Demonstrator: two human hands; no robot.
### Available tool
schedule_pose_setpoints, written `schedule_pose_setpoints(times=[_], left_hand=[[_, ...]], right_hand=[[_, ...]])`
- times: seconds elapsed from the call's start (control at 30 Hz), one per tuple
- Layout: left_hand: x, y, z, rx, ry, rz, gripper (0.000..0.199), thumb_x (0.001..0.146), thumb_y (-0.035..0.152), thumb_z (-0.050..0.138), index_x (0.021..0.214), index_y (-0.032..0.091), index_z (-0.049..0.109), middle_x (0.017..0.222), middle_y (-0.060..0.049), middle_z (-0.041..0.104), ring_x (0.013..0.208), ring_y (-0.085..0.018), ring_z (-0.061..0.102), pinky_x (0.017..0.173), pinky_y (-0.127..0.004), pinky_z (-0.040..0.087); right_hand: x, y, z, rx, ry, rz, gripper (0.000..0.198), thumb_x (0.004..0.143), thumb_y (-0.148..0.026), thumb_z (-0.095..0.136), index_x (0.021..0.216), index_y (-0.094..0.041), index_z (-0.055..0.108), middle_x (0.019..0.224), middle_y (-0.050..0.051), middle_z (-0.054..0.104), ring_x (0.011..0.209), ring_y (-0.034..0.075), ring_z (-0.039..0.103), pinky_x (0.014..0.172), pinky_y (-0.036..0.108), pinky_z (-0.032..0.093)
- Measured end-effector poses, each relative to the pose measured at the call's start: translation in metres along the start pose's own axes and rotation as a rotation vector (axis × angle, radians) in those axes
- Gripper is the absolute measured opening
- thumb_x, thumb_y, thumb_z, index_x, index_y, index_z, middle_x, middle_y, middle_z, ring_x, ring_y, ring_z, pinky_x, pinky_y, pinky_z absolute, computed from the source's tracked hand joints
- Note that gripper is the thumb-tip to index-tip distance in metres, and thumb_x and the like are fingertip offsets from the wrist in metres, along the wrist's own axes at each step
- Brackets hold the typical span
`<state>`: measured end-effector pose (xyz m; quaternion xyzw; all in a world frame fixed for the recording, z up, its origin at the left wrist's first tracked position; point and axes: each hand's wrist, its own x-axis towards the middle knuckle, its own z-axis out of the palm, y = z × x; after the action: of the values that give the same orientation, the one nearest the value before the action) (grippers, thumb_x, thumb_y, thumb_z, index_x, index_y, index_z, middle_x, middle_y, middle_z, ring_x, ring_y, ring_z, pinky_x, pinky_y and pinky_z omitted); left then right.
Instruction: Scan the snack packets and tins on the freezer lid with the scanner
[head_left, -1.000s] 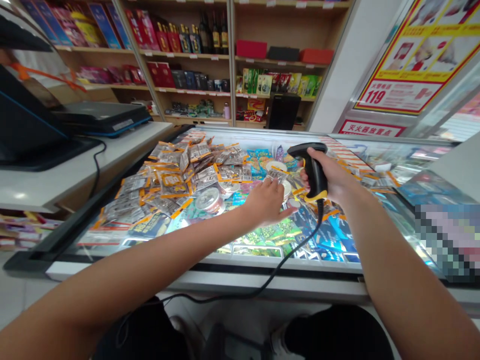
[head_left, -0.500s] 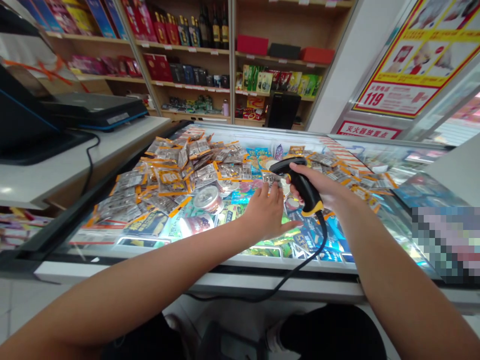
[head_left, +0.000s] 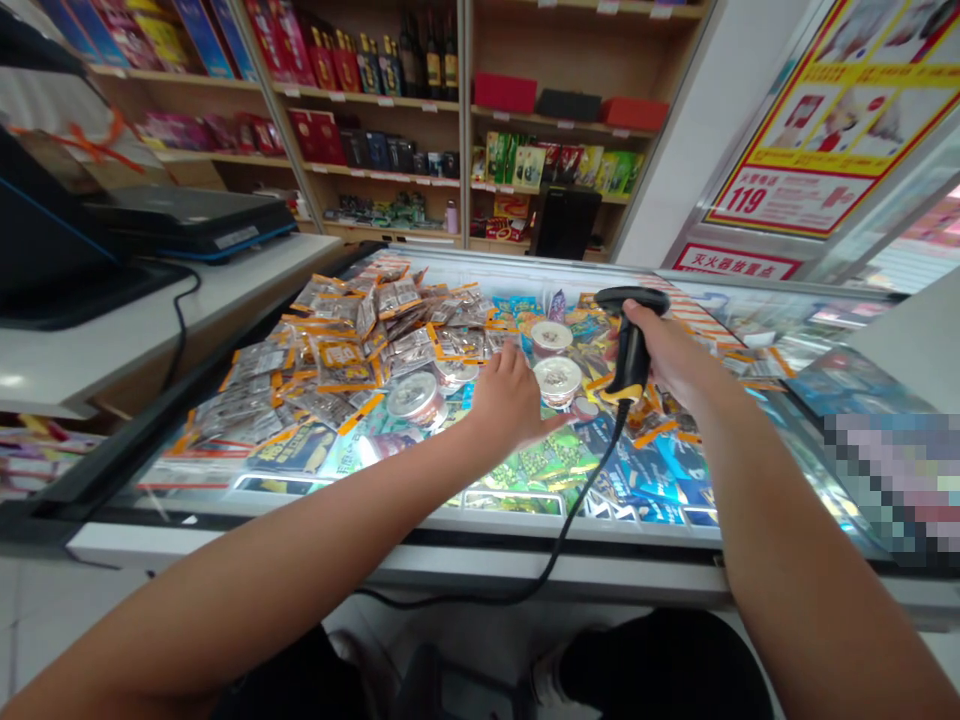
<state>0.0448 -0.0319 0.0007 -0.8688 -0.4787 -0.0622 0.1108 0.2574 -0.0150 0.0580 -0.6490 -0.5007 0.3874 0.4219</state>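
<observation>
In my right hand [head_left: 670, 350] is a black barcode scanner [head_left: 628, 365] with yellow trim. It is held upright above the glass freezer top, its cable [head_left: 592, 490] curving down toward the front edge. My left hand [head_left: 510, 400] reaches to the right edge of a pile of small clear-and-orange snack packets [head_left: 341, 360]. Its thumb sticks out to the right, and the fingertips are at a packet [head_left: 495, 341]; whether they pinch it is hard to see. Round ice cream tubs [head_left: 557, 380] show beside the left hand. More packets [head_left: 660, 418] lie under and behind the scanner.
The freezer's front rim [head_left: 600, 560] runs just before my knees. On the left, a counter [head_left: 285, 275] carries a flat weighing scale [head_left: 187, 220]. Shelves [head_left: 360, 95] with boxes and bottles stand behind, and a fire-notice poster [head_left: 817, 130] hangs at the right.
My left hand has moved left, away from the scanner, toward the packet pile. The scanner has shifted right and up in my right hand, uncovering the tubs between the hands.
</observation>
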Motion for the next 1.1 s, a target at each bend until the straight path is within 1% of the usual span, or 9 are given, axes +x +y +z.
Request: schedule_pose_setpoints(times=[0.1,0.2,0.27,0.4,0.5,0.6,0.73,0.9,1.1], left_hand=[[0.006,-0.023,0.003,0.011,0.011,-0.074,0.091,0.089,0.081,0.035,0.131,0.005,0.062,0.145,-0.022,0.052,0.145,-0.042,0.031,0.115,-0.048,0.029],[0.006,-0.031,0.003,-0.003,0.085,-0.023,0.078,0.094,0.07,0.042,0.134,0.004,0.057,0.151,-0.023,0.045,0.147,-0.04,0.028,0.118,-0.048,0.026],[0.003,-0.024,0.001,-0.05,0.102,0.157,0.069,0.098,0.06,0.042,0.142,0.008,0.049,0.157,-0.019,0.038,0.149,-0.035,0.026,0.119,-0.046,0.025],[-0.002,0.009,-0.004,-0.168,0.046,0.656,0.059,0.102,0.045,0.04,0.152,0.012,0.039,0.163,-0.012,0.031,0.151,-0.022,0.026,0.122,-0.034,0.024],[0.003,0.026,-0.002,-0.225,0.081,0.749,0.053,0.104,0.032,0.035,0.155,0.019,0.036,0.164,-0.009,0.03,0.152,-0.021,0.025,0.122,-0.033,0.023],[0.011,0.029,-0.001,-0.274,0.094,0.74,0.052,0.103,0.038,0.041,0.153,0.024,0.039,0.161,-0.011,0.034,0.147,-0.026,0.034,0.117,-0.038,0.033],[0.01,0.021,-0.004,-0.284,0.12,0.749,0.054,0.096,0.051,0.055,0.14,0.019,0.053,0.132,-0.016,0.058,0.116,-0.029,0.061,0.098,-0.041,0.049],[0.004,0.007,-0.01,-0.334,0.179,0.679,0.03,0.099,0.03,0.052,0.124,0.017,0.061,0.117,-0.011,0.066,0.101,-0.024,0.065,0.079,-0.033,0.052],[0.024,-0.023,-0.012,-0.94,0.27,0.17,0.026,0.104,0.032,0.043,0.107,0.016,0.064,0.087,-0.005,0.071,0.075,-0.014,0.067,0.068,-0.028,0.055]], right_hand=[[0.009,0.006,-0.012,-0.212,0.243,-0.069,0.051,0.091,-0.069,0.049,0.085,-0.021,0.066,0.065,0.009,0.064,0.069,0.027,0.068,0.059,0.033,0.05],[0.011,0.009,-0.013,-0.404,0.327,-0.074,0.056,0.088,-0.073,0.049,0.077,-0.021,0.067,0.072,0.012,0.067,0.077,0.03,0.068,0.065,0.036,0.049],[0.01,0.009,-0.009,-0.388,0.312,-0.077,0.054,0.088,-0.072,0.05,0.076,-0.022,0.066,0.076,0.012,0.069,0.076,0.028,0.068,0.065,0.035,0.049],[0.007,0.004,-0.003,-0.091,0.25,-0.131,0.045,0.09,-0.064,0.052,0.078,-0.022,0.064,0.074,0.009,0.069,0.069,0.023,0.067,0.06,0.031,0.052],[0.004,-0.004,-0.003,0.139,0.203,-0.13,0.043,0.092,-0.061,0.049,0.082,-0.021,0.063,0.073,0.007,0.068,0.063,0.02,0.066,0.055,0.029,0.052],[0.0,-0.01,-0.004,0.258,0.167,-0.118,0.044,0.094,-0.061,0.045,0.083,-0.022,0.062,0.067,0.005,0.063,0.057,0.018,0.063,0.051,0.028,0.05],[-0.001,-0.011,-0.002,0.4,0.165,-0.083,0.043,0.093,-0.06,0.049,0.079,-0.022,0.062,0.063,0.003,0.06,0.052,0.016,0.059,0.047,0.027,0.049],[-0.007,-0.016,-0.001,0.575,0.1,-0.045,0.038,0.094,-0.053,0.051,0.079,-0.021,0.063,0.063,0.002,0.059,0.053,0.014,0.055,0.048,0.026,0.047],[-0.025,-0.031,-0.014,0.703,-0.257,-0.078,0.044,0.093,-0.058,0.043,0.08,-0.021,0.064,0.055,-0.002,0.047,0.047,0.012,0.042,0.048,0.028,0.037]])
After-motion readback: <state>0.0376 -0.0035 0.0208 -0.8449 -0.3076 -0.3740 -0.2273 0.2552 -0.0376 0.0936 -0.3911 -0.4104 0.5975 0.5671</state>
